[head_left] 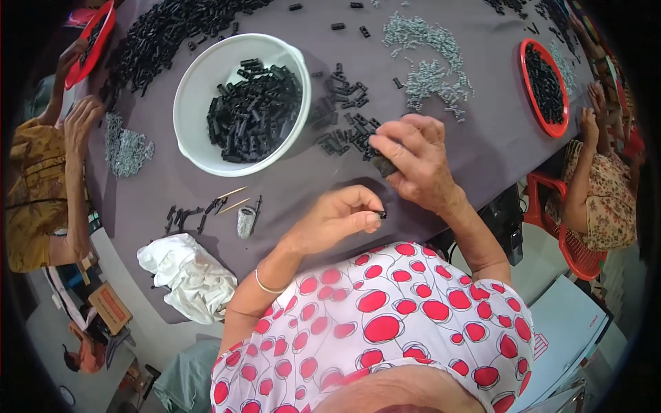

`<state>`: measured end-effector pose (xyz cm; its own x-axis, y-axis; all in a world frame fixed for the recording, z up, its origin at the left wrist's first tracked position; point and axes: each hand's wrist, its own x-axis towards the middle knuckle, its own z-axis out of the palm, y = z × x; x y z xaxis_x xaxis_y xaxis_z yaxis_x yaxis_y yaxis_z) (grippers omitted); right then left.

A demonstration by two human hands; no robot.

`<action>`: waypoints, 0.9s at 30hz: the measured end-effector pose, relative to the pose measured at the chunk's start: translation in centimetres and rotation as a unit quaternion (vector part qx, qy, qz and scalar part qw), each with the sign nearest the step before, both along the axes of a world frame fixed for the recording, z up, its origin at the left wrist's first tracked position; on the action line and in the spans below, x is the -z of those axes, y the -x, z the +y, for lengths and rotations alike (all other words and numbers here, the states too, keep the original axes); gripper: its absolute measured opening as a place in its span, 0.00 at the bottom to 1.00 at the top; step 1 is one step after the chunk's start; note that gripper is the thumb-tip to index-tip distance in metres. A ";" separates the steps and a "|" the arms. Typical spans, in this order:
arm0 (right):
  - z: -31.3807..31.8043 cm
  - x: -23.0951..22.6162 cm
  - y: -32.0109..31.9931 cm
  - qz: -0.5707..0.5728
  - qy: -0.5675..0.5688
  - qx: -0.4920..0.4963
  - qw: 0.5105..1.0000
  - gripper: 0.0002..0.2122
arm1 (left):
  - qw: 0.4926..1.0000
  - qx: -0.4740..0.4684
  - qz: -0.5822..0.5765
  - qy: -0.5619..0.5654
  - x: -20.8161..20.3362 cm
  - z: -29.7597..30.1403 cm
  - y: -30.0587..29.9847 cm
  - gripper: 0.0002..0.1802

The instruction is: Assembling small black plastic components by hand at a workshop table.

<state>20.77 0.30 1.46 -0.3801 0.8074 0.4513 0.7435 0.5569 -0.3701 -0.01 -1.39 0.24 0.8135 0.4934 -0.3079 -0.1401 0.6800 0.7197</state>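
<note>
My left hand is closed in a pinch at the near edge of the table, a small black part between thumb and fingertips. Just above and to the right, my right hand has its fingers curled over a loose cluster of black plastic pieces. Something dark shows under its fingers; whether it is held or worn on the thumb is unclear. Left of that cluster stands a white bowl heaped with black cylindrical plastic parts.
Grey springs lie beyond my right hand. Near left are wooden sticks, a small grey cylinder, black rods and white cloth. A large black heap fills the far left. Red trays and other people flank the table.
</note>
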 end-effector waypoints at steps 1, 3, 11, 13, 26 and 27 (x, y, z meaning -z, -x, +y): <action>-0.1 0.4 0.2 -0.023 0.001 -0.022 0.999 0.22 | 1.000 0.007 0.002 -0.003 0.0 0.0 0.0 0.09; -0.6 0.9 0.3 -0.036 0.005 -0.061 0.997 0.22 | 1.000 0.008 -0.001 -0.004 -0.1 -0.1 0.0 0.09; -0.2 0.4 1.2 -0.081 0.033 -0.056 0.995 0.21 | 1.000 0.015 -0.012 -0.013 -0.1 -0.2 -0.2 0.08; -1.1 1.1 0.9 -0.077 0.028 -0.060 0.995 0.20 | 0.998 0.021 -0.022 -0.055 0.2 -0.2 -0.4 0.08; 1.0 -1.1 -4.1 -0.041 0.039 0.104 0.993 0.12 | 1.000 -0.005 -0.011 -0.011 0.5 -0.2 0.0 0.10; 1.1 -0.9 -4.0 -0.041 0.038 0.104 0.993 0.12 | 1.000 -0.005 -0.011 -0.012 0.5 -0.2 0.0 0.10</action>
